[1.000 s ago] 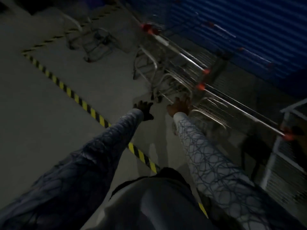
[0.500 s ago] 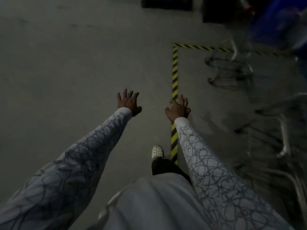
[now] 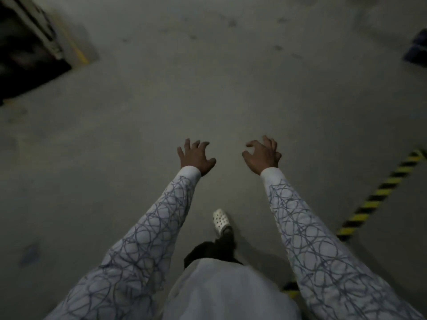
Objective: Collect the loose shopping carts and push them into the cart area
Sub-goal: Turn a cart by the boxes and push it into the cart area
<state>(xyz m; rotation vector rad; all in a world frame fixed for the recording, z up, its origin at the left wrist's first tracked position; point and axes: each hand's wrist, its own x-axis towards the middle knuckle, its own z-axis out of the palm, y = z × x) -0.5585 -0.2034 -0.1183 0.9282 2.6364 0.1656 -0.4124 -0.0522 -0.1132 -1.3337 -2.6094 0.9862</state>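
No shopping cart shows in the head view. My left hand (image 3: 196,157) is stretched out over the bare concrete floor, fingers spread and loosely bent, holding nothing. My right hand (image 3: 262,155) reaches forward beside it, fingers also loosely curled and empty. Both arms wear white sleeves with a dark scribble pattern. The yellow-and-black floor stripe (image 3: 379,195) that borders the cart area runs diagonally at the right, behind and beside my right arm.
A dark opening with a pale frame (image 3: 27,49) sits at the top left. A dark blue object (image 3: 417,48) lies at the right edge. My foot in a white perforated clog (image 3: 220,220) steps on the grey concrete floor (image 3: 208,88).
The view has swung left, away from the row of carts. The carts have left the frame and the striped line has moved to the right edge. Both hands stay empty and outstretched.
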